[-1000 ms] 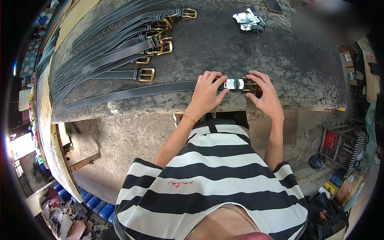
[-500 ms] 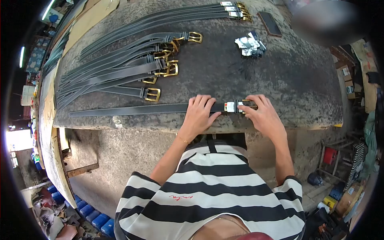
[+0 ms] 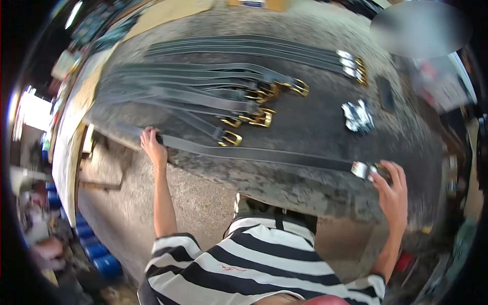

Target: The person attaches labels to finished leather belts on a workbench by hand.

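A dark belt [image 3: 264, 154] with pale edge stitching stretches along the near edge of the table. My left hand [image 3: 154, 148] is closed around it close to its tail end. At the other end, my right hand [image 3: 394, 195] grips the buckle end, its fingers covering most of the buckle. Beside those fingers a white label [image 3: 359, 170] sits on the strap. Just beyond the held belt lies a loose pile of similar belts [image 3: 203, 104] with gold buckles [image 3: 231, 138].
Farther back are several belts with white labels [image 3: 348, 63], laid side by side. A heap of silvery tags [image 3: 357, 117] and a dark phone [image 3: 385, 94] rest at the right of the table [image 3: 315, 195]. Blue drums [image 3: 107, 265] stand on the floor at left.
My left hand has slid left along the belt from near the label to near its tail. My right hand stays at the buckle end. The whole view has turned and shifted.
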A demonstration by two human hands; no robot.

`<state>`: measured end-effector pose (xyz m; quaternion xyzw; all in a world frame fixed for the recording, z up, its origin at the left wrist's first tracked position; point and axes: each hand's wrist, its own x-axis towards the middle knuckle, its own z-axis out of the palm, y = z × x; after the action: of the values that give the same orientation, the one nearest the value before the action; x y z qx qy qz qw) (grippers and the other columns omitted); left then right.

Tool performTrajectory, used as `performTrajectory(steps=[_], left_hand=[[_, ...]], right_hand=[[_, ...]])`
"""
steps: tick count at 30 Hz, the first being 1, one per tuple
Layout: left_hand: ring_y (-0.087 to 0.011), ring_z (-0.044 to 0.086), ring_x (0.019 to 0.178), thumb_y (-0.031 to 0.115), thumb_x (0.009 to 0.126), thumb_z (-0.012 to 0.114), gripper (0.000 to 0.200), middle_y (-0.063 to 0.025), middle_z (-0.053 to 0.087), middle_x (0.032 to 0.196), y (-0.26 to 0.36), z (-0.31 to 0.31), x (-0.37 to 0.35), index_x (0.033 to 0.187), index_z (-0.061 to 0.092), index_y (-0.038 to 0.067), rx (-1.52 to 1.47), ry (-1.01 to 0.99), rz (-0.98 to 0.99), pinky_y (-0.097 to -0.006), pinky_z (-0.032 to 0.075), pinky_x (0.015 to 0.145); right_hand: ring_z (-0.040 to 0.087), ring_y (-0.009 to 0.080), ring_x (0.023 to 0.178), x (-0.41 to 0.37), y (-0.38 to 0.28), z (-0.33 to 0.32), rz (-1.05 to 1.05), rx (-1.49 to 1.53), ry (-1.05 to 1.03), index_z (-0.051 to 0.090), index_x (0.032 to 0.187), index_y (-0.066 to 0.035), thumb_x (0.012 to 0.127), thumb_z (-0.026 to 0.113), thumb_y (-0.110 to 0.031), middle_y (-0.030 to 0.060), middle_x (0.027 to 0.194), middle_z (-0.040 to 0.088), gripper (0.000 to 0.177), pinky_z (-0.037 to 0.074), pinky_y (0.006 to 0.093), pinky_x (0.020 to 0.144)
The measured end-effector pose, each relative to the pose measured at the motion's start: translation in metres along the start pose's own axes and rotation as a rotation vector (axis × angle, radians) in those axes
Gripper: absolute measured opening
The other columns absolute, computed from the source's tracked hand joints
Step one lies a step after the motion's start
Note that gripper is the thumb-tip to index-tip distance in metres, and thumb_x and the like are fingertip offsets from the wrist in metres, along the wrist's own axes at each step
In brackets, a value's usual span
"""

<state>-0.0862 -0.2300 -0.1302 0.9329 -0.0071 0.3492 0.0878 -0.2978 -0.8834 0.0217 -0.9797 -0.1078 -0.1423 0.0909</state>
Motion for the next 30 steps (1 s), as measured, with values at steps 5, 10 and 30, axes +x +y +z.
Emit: performTrajectory(steps=[5, 10, 30], left_hand=[[-0.0409, 0.051, 0.115, -0.006, 0.076, 0.06, 0.032, -0.016, 0.058, 0.12, -0.115, -0.02, 0.03, 0.104, 0.066, 0.008, 0.206, 0.231, -0.195, -0.0509, 0.043, 0.095], [-0.0436, 0.049, 0.108, -0.013, 0.072, 0.055, 0.035, -0.0214, 0.055, 0.112, -0.124, -0.064, 0.16, 0.104, 0.061, 0.002, 0.18, 0.399, -0.035, -0.0503, 0.04, 0.096], [-0.048, 0.045, 0.129, -0.009, 0.078, 0.055, 0.053, -0.0303, 0.048, 0.135, -0.105, 0.338, 0.408, 0.13, 0.054, 0.002, 0.207, -0.069, 0.314, -0.0529, 0.038, 0.11]], right_hand=[[0.056, 0.0384, 0.122, 0.017, 0.027, 0.029, -0.021, 0.107, -0.043, 0.073, 0.11, -0.009, 0.075, 0.076, 0.005, 0.0125, 0.131, 0.06, 0.038, 0.051, 0.0499, 0.093], [0.056, 0.0393, 0.121, 0.089, 0.053, 0.052, -0.067, 0.173, 0.012, 0.068, 0.112, -0.001, 0.083, 0.071, 0.004, 0.0165, 0.131, 0.058, 0.029, 0.048, 0.0476, 0.099], [0.054, 0.033, 0.128, 0.286, 0.24, 0.147, 0.055, -0.026, -0.075, 0.069, 0.123, -0.01, 0.09, 0.069, -0.005, 0.01, 0.138, 0.06, 0.034, 0.048, 0.0447, 0.104]])
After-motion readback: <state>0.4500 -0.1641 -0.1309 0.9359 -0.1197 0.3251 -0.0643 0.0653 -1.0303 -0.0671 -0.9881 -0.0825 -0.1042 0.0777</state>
